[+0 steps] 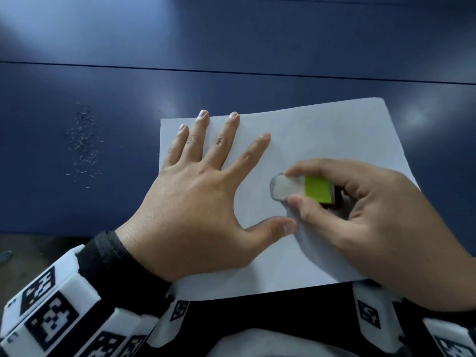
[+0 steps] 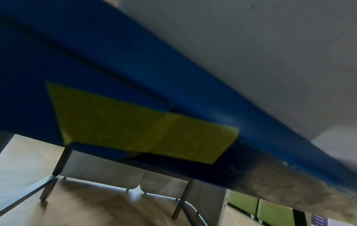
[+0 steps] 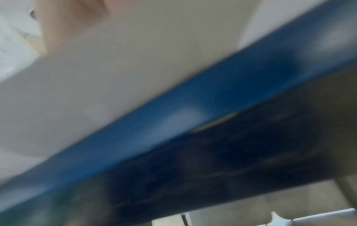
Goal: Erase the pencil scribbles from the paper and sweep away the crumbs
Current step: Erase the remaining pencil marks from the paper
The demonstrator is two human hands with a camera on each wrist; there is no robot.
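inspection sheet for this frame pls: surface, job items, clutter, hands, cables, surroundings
Surface: dark blue table, seam across it.
Job's things: white paper lies flat near the table's front edge; no scribbles visible on it. Eraser, white with a green sleeve, tip on the paper. Eraser crumbs scattered on the table left of the paper.
Clutter: nothing seen.
Hands: left hand flat, fingers spread, pressing the paper. Right hand pinches the eraser.
Cables: nothing seen.
Surroundings: left wrist view shows wood floor, metal legs, green bins. Right wrist view blurred.
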